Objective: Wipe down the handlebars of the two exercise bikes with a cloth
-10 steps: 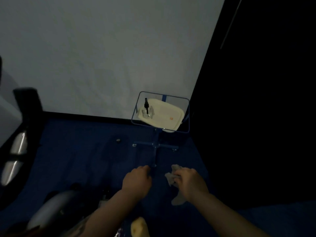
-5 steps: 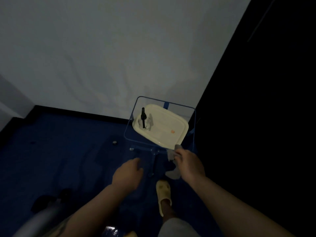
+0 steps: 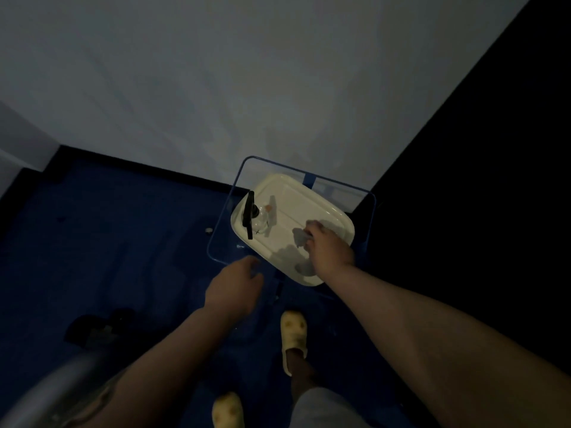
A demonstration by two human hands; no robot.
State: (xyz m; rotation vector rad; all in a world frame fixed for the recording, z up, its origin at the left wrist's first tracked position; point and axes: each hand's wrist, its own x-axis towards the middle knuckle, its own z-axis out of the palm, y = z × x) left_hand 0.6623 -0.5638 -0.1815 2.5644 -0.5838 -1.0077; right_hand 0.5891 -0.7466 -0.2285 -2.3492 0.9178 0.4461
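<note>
Right hand (image 3: 329,251) pinching grey cloth (image 3: 301,239) over cream tray (image 3: 296,205); left hand (image 3: 234,288) hanging loosely curled, holding nothing, beside blue stand (image 3: 216,239).

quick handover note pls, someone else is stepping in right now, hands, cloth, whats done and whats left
Right hand: holds the cloth, over the cream tray on the blue wire stand.
Left hand: holds nothing, fingers loosely curled, near the stand's front edge.
A spray bottle stands on the tray's left end.
Bikes: only a silver frame part shows at lower left; no handlebars in view.
Done: cannot tell from this view.
Left: confirm both bikes' handlebars are wiped.
</note>
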